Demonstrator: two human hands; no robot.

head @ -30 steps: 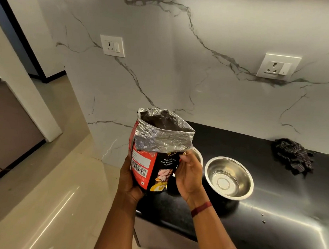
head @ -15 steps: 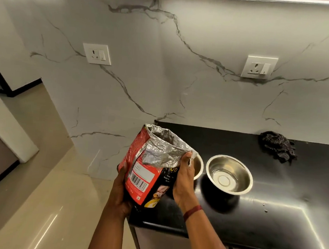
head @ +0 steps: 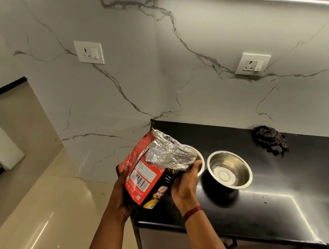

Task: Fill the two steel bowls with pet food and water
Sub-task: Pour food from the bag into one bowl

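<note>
Pet food bag [head: 148, 173], soft and crinkly: your left hand [head: 120, 197] grasps its base, your right hand [head: 185, 182] its foil mouth, tilted over the left steel bowl [head: 200, 158].

A red foil-lined food bag [head: 146, 173] tilts, mouth over the left steel bowl [head: 200, 158]. The right steel bowl [head: 229, 169] sits empty near the surface's left edge.

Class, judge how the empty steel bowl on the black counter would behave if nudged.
The empty round steel bowl would probably slide easily, since the glossy black counter looks slick. Its narrow base under a flared rim suggests it might rock or tip if pushed at the edge.
</note>
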